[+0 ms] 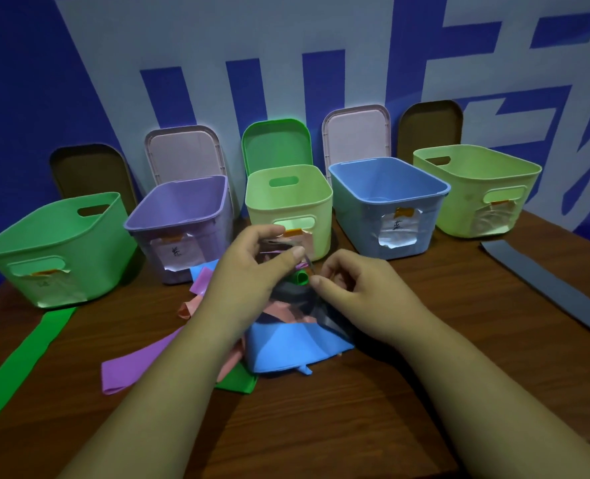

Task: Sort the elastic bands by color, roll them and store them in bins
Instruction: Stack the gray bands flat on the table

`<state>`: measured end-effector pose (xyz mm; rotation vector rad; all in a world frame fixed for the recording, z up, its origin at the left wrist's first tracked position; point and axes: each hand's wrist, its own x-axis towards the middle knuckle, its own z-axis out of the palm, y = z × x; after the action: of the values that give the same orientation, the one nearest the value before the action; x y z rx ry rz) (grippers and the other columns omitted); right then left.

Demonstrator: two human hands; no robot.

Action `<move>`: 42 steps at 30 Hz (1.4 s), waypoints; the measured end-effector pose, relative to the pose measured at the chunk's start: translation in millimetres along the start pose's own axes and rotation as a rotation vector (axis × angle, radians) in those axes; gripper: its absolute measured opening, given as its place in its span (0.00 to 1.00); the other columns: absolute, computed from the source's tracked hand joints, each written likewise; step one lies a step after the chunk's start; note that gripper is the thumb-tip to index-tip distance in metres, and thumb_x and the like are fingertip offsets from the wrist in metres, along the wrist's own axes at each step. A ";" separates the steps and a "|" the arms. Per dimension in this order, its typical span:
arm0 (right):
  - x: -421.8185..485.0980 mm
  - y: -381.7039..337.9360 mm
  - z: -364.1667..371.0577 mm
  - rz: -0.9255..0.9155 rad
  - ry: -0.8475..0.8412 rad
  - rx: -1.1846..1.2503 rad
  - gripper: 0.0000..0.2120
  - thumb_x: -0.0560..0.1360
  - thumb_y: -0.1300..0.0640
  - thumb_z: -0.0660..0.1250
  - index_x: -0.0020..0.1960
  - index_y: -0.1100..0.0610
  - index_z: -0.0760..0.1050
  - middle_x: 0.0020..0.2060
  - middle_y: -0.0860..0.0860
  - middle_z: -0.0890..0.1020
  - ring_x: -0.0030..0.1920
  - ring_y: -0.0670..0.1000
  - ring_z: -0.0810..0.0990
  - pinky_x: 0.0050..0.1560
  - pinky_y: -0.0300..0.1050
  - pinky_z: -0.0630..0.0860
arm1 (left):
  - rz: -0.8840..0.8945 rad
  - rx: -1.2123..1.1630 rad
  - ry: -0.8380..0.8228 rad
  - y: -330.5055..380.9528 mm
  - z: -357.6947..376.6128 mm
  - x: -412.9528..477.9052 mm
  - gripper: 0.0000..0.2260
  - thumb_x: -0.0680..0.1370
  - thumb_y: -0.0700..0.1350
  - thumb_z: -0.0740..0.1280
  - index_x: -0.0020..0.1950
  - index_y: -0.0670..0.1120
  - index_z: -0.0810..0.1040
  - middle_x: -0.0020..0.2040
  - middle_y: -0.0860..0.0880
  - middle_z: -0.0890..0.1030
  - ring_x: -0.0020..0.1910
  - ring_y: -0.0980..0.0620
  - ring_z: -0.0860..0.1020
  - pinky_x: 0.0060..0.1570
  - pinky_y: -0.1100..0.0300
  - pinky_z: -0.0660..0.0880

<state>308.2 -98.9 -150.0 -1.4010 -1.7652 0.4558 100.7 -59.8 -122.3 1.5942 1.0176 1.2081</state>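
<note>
I am pinching a thin pale band (288, 244) between the thumb and forefinger of my left hand (248, 271) — its colour I cannot tell in this light. My right hand (355, 292) is curling in beside it, and the fingers (324, 271) are nipping the pale band's lower end, just beside a small green loop (299, 279). Both hands are hovering over the pile (279, 316) lying in the middle of the desk (321, 426). In it a blue band (286, 347) is lying nearest me, a dark grey band (291, 294) is under my fingers, and a pink band (187, 309) and a purple band (138, 364) are spilling toward the left edge. A long green band (20, 361) is running toward the near left corner, and a grey band (542, 292) is lying flat by the right edge. Five open bins are standing in a row along the far edge — green bin (55, 243), purple bin (182, 209), yellow-green bin (288, 205), blue bin (390, 198), pale green bin (473, 188). Lids (276, 143) are leaning on the wall (79, 63) behind.
</note>
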 end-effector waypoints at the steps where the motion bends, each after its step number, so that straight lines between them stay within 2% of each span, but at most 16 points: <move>1: -0.8 -0.1 0.6 0.002 -0.034 0.004 0.11 0.80 0.39 0.71 0.47 0.46 0.79 0.36 0.49 0.82 0.37 0.49 0.80 0.42 0.58 0.80 | -0.014 -0.020 -0.014 -0.5 -0.4 -1.3 0.21 0.74 0.54 0.80 0.65 0.59 0.80 0.60 0.53 0.86 0.61 0.50 0.85 0.61 0.43 0.82; 5: -1.8 1.0 0.2 0.006 -0.089 0.009 0.11 0.80 0.38 0.71 0.49 0.45 0.80 0.40 0.48 0.84 0.41 0.47 0.82 0.45 0.53 0.82 | -0.043 -0.085 -0.066 0.2 -2.5 -4.8 0.21 0.76 0.45 0.78 0.67 0.54 0.78 0.61 0.52 0.86 0.62 0.48 0.85 0.64 0.42 0.80; 8: -2.6 0.8 -0.4 0.028 -0.112 0.034 0.11 0.79 0.38 0.73 0.49 0.45 0.81 0.41 0.47 0.85 0.43 0.46 0.83 0.46 0.48 0.80 | -0.038 -0.071 -0.087 1.9 -5.4 -6.4 0.20 0.79 0.41 0.76 0.69 0.52 0.78 0.62 0.52 0.86 0.61 0.49 0.85 0.63 0.43 0.81; 12: -3.7 0.2 0.3 0.054 -0.152 0.028 0.12 0.78 0.38 0.74 0.49 0.46 0.81 0.43 0.47 0.86 0.44 0.46 0.84 0.47 0.48 0.82 | -0.023 -0.062 -0.099 4.1 -5.1 -8.2 0.14 0.81 0.36 0.72 0.65 0.46 0.79 0.56 0.48 0.88 0.56 0.47 0.87 0.58 0.48 0.84; 16: -4.5 -2.2 -0.2 0.071 -0.150 -0.011 0.12 0.78 0.39 0.74 0.44 0.46 0.79 0.40 0.47 0.84 0.41 0.44 0.81 0.42 0.42 0.78 | -0.033 -0.041 -0.096 -0.3 -1.6 -7.1 0.15 0.76 0.40 0.78 0.62 0.47 0.81 0.53 0.46 0.88 0.54 0.46 0.87 0.56 0.47 0.84; 18: -4.9 -2.1 0.3 0.075 -0.167 0.008 0.11 0.78 0.39 0.74 0.48 0.46 0.82 0.42 0.45 0.85 0.43 0.43 0.82 0.45 0.44 0.81 | -0.035 -0.039 -0.099 -1.6 1.2 -7.1 0.18 0.73 0.39 0.80 0.61 0.47 0.81 0.52 0.46 0.87 0.53 0.48 0.87 0.51 0.52 0.84; 21: -5.6 -1.9 0.5 0.046 -0.208 0.054 0.11 0.80 0.42 0.74 0.58 0.45 0.85 0.49 0.42 0.87 0.49 0.39 0.84 0.54 0.47 0.83 | -0.034 -0.026 -0.120 -2.3 6.0 -8.9 0.20 0.72 0.36 0.81 0.60 0.47 0.80 0.51 0.45 0.85 0.49 0.50 0.86 0.45 0.57 0.84; 26: -6.4 -3.2 -0.6 0.019 -0.221 0.070 0.09 0.81 0.43 0.72 0.59 0.43 0.85 0.51 0.39 0.87 0.52 0.37 0.83 0.56 0.42 0.81 | -0.002 0.104 -0.147 -0.8 5.3 -12.8 0.13 0.77 0.39 0.77 0.59 0.51 0.82 0.50 0.51 0.87 0.51 0.53 0.86 0.45 0.59 0.83; 29: -5.7 -3.2 0.5 0.013 -0.215 0.068 0.03 0.81 0.43 0.72 0.55 0.36 0.83 0.51 0.37 0.87 0.53 0.35 0.83 0.54 0.40 0.79 | 0.005 0.116 -0.144 2.6 5.9 -16.2 0.10 0.80 0.38 0.75 0.57 0.51 0.83 0.48 0.52 0.87 0.49 0.54 0.86 0.40 0.62 0.82; 31: -5.8 -3.3 0.9 0.012 -0.196 0.090 0.04 0.81 0.44 0.73 0.54 0.34 0.82 0.52 0.35 0.87 0.54 0.34 0.83 0.54 0.38 0.78 | 0.020 0.135 -0.138 3.5 7.0 -17.4 0.09 0.81 0.39 0.74 0.57 0.51 0.83 0.47 0.53 0.87 0.47 0.55 0.86 0.40 0.62 0.82; 36: -5.1 -1.6 2.4 0.014 -0.185 0.071 0.06 0.82 0.46 0.73 0.58 0.40 0.84 0.52 0.37 0.87 0.53 0.36 0.84 0.54 0.40 0.79 | 0.070 0.213 -0.103 6.5 10.4 -21.7 0.07 0.83 0.41 0.71 0.57 0.53 0.82 0.46 0.57 0.85 0.44 0.60 0.85 0.36 0.64 0.80; 39: -5.6 -4.0 -0.2 0.037 -0.146 0.034 0.04 0.83 0.50 0.71 0.49 0.44 0.83 0.45 0.43 0.87 0.46 0.42 0.84 0.47 0.42 0.81 | 0.146 0.290 -0.087 5.1 10.5 -21.8 0.09 0.85 0.41 0.67 0.58 0.55 0.82 0.50 0.57 0.84 0.50 0.59 0.84 0.40 0.63 0.82; 42: -5.0 -3.3 -3.0 0.081 -0.041 0.020 0.06 0.81 0.54 0.69 0.45 0.50 0.79 0.39 0.49 0.83 0.39 0.48 0.81 0.38 0.41 0.76 | 0.372 0.574 -0.016 2.5 7.8 -17.0 0.10 0.85 0.39 0.64 0.61 0.50 0.81 0.56 0.56 0.78 0.56 0.61 0.78 0.54 0.68 0.76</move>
<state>308.8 -105.2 -147.8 -1.4629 -1.7361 0.5474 105.2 -77.8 -125.6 2.3171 1.1574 1.2004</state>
